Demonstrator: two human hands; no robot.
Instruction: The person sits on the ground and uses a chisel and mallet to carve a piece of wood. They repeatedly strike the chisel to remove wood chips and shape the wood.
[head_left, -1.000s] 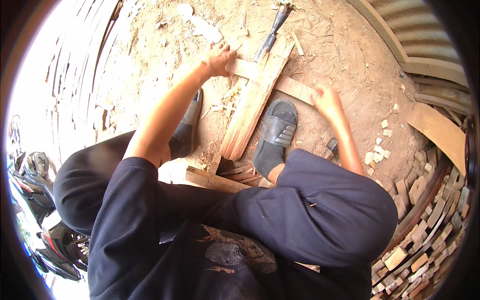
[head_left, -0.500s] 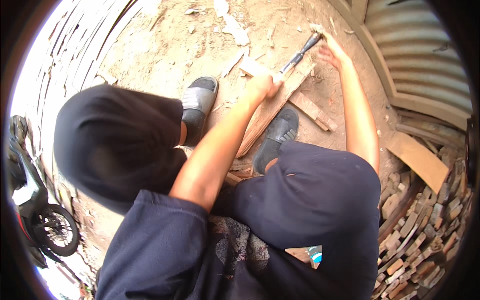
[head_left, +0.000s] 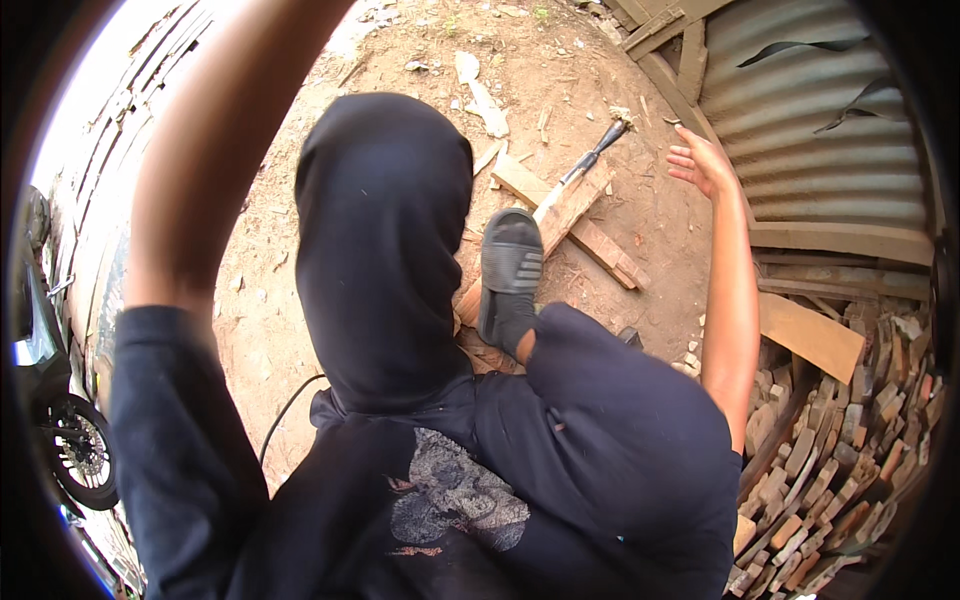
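A chisel (head_left: 597,150) with a dark handle and a frayed, pale top end has its metal blade on a wooden board (head_left: 573,206). Whether it lies flat or is stuck in the wood I cannot tell. That board crosses over another plank (head_left: 608,250) on the dirt. Nothing touches the chisel. My right hand (head_left: 705,165) is to the right of its handle, held in the air with fingers apart and nothing in them. My left arm is raised and leaves the picture at the top left, so the left hand is out of sight. My sandalled foot (head_left: 512,262) presses on or beside the board.
A corrugated metal sheet (head_left: 815,130) in a wooden frame stands at the right. Below it are a flat brown panel (head_left: 812,335) and a heap of wood offcuts (head_left: 830,470). A motorcycle (head_left: 75,450) stands at the far left. A black cable (head_left: 283,415) runs by my leg.
My left hand has let go of the chisel and the arm has swung up out of view. The right hand has moved away from the handle top. My left knee has shifted right.
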